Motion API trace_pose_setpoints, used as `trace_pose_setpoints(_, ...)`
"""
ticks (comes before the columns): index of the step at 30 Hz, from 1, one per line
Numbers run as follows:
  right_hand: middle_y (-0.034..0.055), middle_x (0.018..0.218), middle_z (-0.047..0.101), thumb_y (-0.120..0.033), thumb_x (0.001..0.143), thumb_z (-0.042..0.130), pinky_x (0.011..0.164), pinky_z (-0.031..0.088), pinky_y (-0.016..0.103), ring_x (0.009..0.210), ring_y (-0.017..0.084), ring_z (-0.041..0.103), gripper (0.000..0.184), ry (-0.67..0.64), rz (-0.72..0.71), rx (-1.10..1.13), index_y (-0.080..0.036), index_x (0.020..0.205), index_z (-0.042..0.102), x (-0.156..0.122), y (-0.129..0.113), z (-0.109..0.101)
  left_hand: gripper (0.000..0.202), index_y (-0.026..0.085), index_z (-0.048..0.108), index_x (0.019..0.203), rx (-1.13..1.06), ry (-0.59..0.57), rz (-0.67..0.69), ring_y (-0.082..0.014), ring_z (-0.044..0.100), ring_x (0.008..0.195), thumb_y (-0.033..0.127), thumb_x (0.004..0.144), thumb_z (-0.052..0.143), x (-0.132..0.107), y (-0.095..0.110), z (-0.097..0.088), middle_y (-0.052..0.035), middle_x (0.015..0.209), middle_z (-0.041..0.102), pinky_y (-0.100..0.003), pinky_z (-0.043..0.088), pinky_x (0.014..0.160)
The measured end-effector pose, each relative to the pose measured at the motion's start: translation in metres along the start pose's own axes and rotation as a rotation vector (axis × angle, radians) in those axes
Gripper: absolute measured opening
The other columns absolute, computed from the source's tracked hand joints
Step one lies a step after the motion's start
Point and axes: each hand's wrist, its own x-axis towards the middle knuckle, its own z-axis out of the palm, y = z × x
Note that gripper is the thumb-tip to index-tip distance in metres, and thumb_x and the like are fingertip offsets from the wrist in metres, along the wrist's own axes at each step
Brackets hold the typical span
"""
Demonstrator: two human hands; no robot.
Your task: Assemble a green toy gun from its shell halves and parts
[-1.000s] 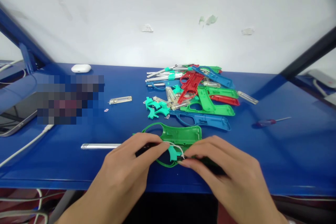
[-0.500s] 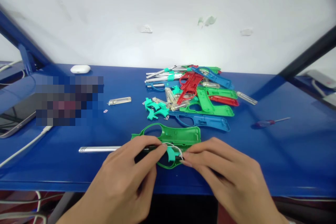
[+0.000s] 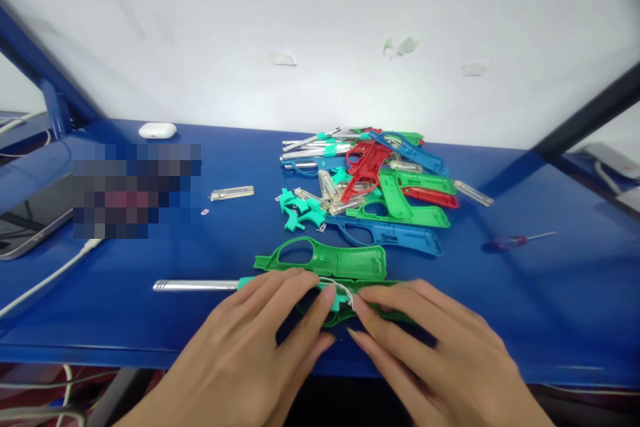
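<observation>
In front of me lies a partly assembled long-nosed lighter with a silver barrel (image 3: 195,285) pointing left and a green half shell (image 3: 400,315) under my hands. My left hand (image 3: 260,333) is closed over its middle, with a fingertip against the teal trigger (image 3: 336,303). A thin white tube or wire (image 3: 341,287) arches from the left fingers to the right fingertips. My right hand (image 3: 440,340) is closed around that end, its other fingers lying over the shell. What sits under the fingers is hidden. Just behind lies another green half shell (image 3: 350,261), loose.
Farther back is a pile of red shells (image 3: 367,163), blue shells (image 3: 385,232), silver barrels and clear fuel tanks (image 3: 233,193). Several teal triggers (image 3: 300,210) lie beside it. A screwdriver (image 3: 510,241) is at right; a white earbud case (image 3: 157,130) and a phone (image 3: 35,220) are left.
My left fingers have moved right onto the teal trigger, baring the teal collar by the barrel. My right hand has come down over the shell. The view has shifted slightly.
</observation>
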Motion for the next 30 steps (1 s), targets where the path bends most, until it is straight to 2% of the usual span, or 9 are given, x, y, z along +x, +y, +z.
trace_pose_setpoints(6, 0.0033, 0.103, 0.079, -0.019, 0.105, 0.057, 0.081, 0.063, 0.036, 0.087, 0.02, 0.074, 0.019, -0.08, -0.061, -0.009, -0.021, 0.112, 0.075, 0.006, 0.002, -0.003, 0.03, 0.02, 0.069, 0.128, 0.034, -0.033, 0.049, -0.0224, 0.075, 0.113, 0.019, 0.109, 0.045, -0.002, 0.0, 0.0, -0.0077, 0.119, 0.076, -0.037, 0.063, 0.1)
trace_pose_setpoints(11, 0.0033, 0.105, 0.079, -0.01, 0.101, 0.06, 0.08, 0.063, 0.036, 0.089, 0.021, 0.073, 0.022, -0.099, -0.057, 0.014, -0.022, 0.115, 0.073, 0.004, 0.005, -0.003, 0.035, 0.018, 0.069, 0.13, 0.091, -0.065, 0.071, -0.025, 0.075, 0.112, 0.015, 0.108, 0.042, -0.005, 0.0, 0.001, -0.01, 0.123, 0.076, -0.04, 0.065, 0.098)
trace_pose_setpoints(16, 0.0021, 0.106, 0.078, -0.009, 0.101, 0.061, 0.08, 0.063, 0.035, 0.09, 0.021, 0.072, 0.023, -0.1, -0.042, 0.028, -0.023, 0.116, 0.073, 0.004, 0.006, -0.001, 0.034, 0.019, 0.069, 0.131, 0.068, -0.058, 0.068, -0.0248, 0.075, 0.112, 0.014, 0.108, 0.045, -0.005, -0.001, 0.002, -0.0097, 0.122, 0.076, -0.04, 0.065, 0.099)
trace_pose_setpoints(21, 0.0016, 0.103, 0.078, -0.015, 0.103, 0.059, 0.078, 0.063, 0.032, 0.086, 0.018, 0.072, 0.018, -0.103, -0.005, 0.066, -0.023, 0.109, 0.074, 0.008, 0.005, -0.004, 0.032, 0.023, 0.069, 0.132, 0.024, -0.046, 0.017, -0.0231, 0.075, 0.114, 0.02, 0.108, 0.048, -0.006, -0.001, 0.003, -0.0074, 0.122, 0.077, -0.038, 0.063, 0.102)
trace_pose_setpoints(24, 0.0, 0.103, 0.079, -0.019, 0.106, 0.055, 0.081, 0.065, 0.031, 0.087, 0.017, 0.074, 0.022, -0.107, 0.002, 0.087, -0.025, 0.108, 0.076, 0.01, 0.007, -0.005, 0.032, 0.023, 0.069, 0.133, 0.02, -0.029, -0.025, -0.0231, 0.076, 0.114, 0.025, 0.11, 0.046, -0.006, 0.0, 0.003, -0.0075, 0.122, 0.077, -0.037, 0.063, 0.102)
trace_pose_setpoints(30, -0.0013, 0.093, 0.081, -0.032, 0.108, 0.057, 0.075, 0.066, 0.024, 0.079, 0.015, 0.078, 0.022, 0.021, -0.008, 0.041, -0.026, 0.104, 0.078, 0.016, 0.009, -0.001, 0.028, 0.025, 0.07, 0.13, 0.026, 0.014, -0.047, -0.0214, 0.074, 0.113, 0.026, 0.109, 0.051, -0.002, 0.005, 0.001, -0.0053, 0.12, 0.078, -0.036, 0.061, 0.104)
